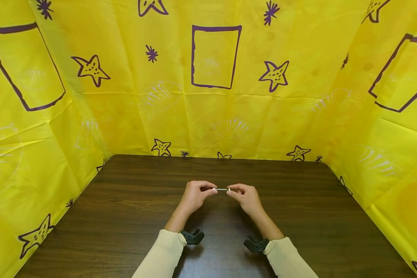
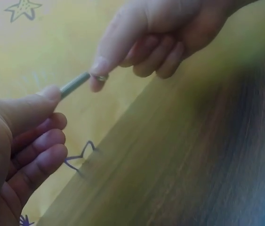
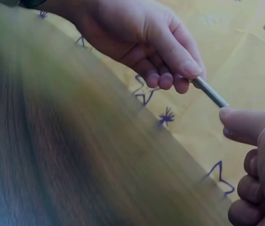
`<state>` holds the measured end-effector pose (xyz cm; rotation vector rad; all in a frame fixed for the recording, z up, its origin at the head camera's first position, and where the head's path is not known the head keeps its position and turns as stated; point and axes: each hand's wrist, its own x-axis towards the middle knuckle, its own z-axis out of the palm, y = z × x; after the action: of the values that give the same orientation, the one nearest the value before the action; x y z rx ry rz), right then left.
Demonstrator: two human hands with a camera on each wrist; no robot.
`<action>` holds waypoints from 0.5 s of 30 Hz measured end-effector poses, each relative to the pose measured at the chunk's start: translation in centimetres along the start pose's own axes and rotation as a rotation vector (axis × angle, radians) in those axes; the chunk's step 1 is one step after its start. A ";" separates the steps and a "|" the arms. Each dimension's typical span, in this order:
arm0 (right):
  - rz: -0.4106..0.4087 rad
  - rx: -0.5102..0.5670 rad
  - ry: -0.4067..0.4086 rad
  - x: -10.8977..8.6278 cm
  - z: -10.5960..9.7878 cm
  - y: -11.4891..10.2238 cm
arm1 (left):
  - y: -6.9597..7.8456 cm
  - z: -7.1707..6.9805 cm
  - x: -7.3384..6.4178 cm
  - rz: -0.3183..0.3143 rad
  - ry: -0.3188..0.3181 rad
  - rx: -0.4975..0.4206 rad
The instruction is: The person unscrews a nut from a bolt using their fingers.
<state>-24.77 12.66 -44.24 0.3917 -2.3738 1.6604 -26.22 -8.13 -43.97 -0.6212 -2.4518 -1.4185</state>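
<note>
A slim threaded metal bolt [image 1: 222, 189] spans the space between my two hands, held up over the table. My left hand [image 1: 194, 195] pinches its left end between thumb and fingertips, which hide that end. The other left fingers curl loosely below, as the left wrist view shows. At the right end, my right hand [image 1: 248, 197] pinches a small shiny nut [image 2: 102, 78] between thumb and index finger, mostly covered by them. Thread ridges show along the bare bolt shaft [image 3: 211, 92] in the right wrist view.
A dark wood-grain table [image 1: 125, 200] lies beneath the hands. Yellow cloth [image 1: 215, 108] printed with purple stars and frames hangs along its back and both sides. Each wrist wears a dark band with a camera mount [image 1: 193, 237].
</note>
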 end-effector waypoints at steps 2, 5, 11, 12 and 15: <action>-0.006 -0.092 0.004 0.3 0.2 1.2 | -0.3 0.0 -0.1 -0.009 -0.023 0.022; 0.004 -0.198 -0.017 0.6 0.2 2.5 | -0.8 0.1 -0.2 -0.013 -0.058 0.054; 0.002 -0.362 -0.064 0.4 0.0 3.1 | -1.6 0.2 -0.5 -0.074 -0.131 0.042; -0.001 -0.387 -0.066 0.4 0.0 3.2 | -1.7 0.2 -0.5 -0.081 -0.137 0.050; -0.011 -0.467 -0.082 0.3 0.1 3.4 | -2.0 0.3 -0.7 -0.084 -0.139 0.085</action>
<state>-26.17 13.64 -47.13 0.3875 -2.7050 1.0484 -26.60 -8.92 -45.92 -0.6235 -2.6600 -1.3342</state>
